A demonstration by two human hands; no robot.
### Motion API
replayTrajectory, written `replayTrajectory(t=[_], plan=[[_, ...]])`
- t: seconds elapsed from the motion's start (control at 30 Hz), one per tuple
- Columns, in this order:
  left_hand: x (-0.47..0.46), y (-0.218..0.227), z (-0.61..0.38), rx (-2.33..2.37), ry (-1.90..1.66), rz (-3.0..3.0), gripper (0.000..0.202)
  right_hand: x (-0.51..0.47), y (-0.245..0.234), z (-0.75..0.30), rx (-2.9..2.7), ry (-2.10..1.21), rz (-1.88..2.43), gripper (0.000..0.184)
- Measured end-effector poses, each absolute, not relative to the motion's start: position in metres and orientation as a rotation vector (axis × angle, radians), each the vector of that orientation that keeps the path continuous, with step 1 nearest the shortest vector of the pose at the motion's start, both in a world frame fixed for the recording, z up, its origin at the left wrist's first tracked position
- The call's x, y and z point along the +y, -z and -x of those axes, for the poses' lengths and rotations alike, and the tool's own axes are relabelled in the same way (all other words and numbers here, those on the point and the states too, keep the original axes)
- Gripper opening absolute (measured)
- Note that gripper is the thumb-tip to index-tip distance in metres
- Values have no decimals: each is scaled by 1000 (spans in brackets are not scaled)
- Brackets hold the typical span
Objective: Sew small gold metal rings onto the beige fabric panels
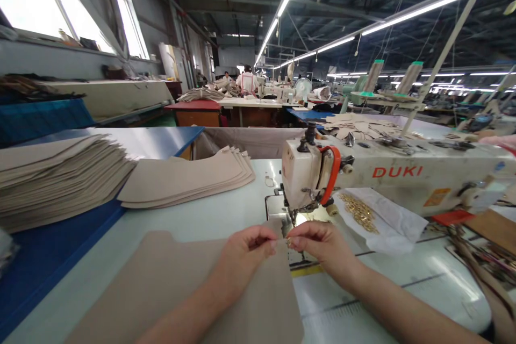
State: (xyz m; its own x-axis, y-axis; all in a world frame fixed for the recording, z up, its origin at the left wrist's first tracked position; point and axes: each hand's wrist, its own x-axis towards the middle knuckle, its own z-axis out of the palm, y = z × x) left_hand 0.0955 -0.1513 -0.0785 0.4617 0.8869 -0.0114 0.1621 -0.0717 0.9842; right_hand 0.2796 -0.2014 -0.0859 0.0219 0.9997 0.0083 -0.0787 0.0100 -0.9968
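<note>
Left fingers (269, 249) pinch the beige panel (141, 279), right fingers (298, 243) a small gold fitting (288, 242); gold hardware (358, 214) lies at two o'clock, presumably for reach.

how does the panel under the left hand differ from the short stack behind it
The panel looks like one sheet; the short stack shows several layers. The left hand touches the panel, while no hand touches the short stack. Both are beige.

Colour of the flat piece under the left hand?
The flat piece is plain greyish beige; head view.
</note>
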Motion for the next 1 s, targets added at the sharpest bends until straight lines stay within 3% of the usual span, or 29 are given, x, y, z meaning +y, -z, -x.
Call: replayTrajectory(t=[0.23,0.43,0.57,1.0], plan=[[-149,74,-95,855,-701,-1413,19,-205,82,-277,-922,-1504,1061,30],[-147,78,-96,849,-745,-1340,26,-208,84,-272,-1134,-1191,1123,23],[-151,79,-97,858,-762,-1341,25,-202,90,-264,-1139,-1217,1125,16],[-153,74,-97,847,-650,-1175,27,-195,94,-259,-995,-1347,1073,34]])
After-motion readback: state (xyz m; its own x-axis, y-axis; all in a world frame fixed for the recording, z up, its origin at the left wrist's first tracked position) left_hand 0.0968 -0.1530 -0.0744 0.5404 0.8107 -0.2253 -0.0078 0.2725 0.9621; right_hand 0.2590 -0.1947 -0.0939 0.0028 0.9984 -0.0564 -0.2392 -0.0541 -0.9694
